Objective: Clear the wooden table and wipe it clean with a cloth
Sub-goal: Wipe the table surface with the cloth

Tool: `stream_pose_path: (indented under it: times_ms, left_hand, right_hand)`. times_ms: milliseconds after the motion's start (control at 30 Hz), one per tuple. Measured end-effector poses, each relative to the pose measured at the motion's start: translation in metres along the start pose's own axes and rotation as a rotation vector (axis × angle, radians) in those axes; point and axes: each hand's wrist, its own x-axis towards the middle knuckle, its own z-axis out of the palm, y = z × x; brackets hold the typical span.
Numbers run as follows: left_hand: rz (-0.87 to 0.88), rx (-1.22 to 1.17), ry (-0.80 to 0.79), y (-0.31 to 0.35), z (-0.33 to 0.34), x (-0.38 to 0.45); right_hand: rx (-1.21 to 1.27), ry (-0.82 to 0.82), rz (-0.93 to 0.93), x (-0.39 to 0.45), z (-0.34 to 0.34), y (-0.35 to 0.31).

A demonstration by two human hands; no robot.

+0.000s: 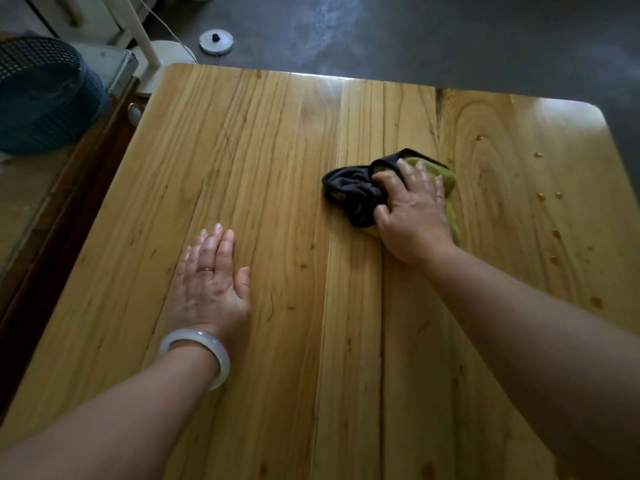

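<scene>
Two hands: both were on the wooden table, well apart.
Right hand: pressed down on the cloth, fingers curled over the bunched fabric and gripping it.
Left hand: lay flat on the bare wood, fingers straight and together, holding nothing; a pale bangle sat on the wrist.
Cloth: green and black, crumpled, right of the table's middle and toward the far edge.
Water drops: several beads stood on the wood just right of the cloth, running toward the near right side.
Tabletop: nothing but the cloth and the hands lay on it.
Step in hand: clearing looked finished; the wiping was under way.
Next move, as judged: drag the cloth rightward over the drops, keeping pressure on it, while the flat hand steadied the body.
Beside the table: a blue basket stood off the left edge.
</scene>
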Motion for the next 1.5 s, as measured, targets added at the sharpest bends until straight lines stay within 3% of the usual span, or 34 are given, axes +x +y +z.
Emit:
stream_pose_path:
  times_ms: [333,533,900,1500]
  left_hand:
    - [-0.002,-0.008,-0.024,0.0,-0.002,0.0]
    - [-0.013,-0.003,-0.006,0.001,-0.002,0.0]
    - [-0.008,-0.006,0.013,0.001,-0.003,0.0]
    - [0.022,0.011,0.023,0.0,-0.002,-0.004]
  right_hand:
    - [-0.05,-0.141,-0.27,-0.18,0.031,-0.019]
    - [-0.086,-0.155,-0.4,-0.175,0.032,-0.016]
    - [-0.009,-0.022,-0.112,-0.043,0.016,-0.032]
    - [0.131,-0.017,-0.156,-0.182,0.044,-0.064]
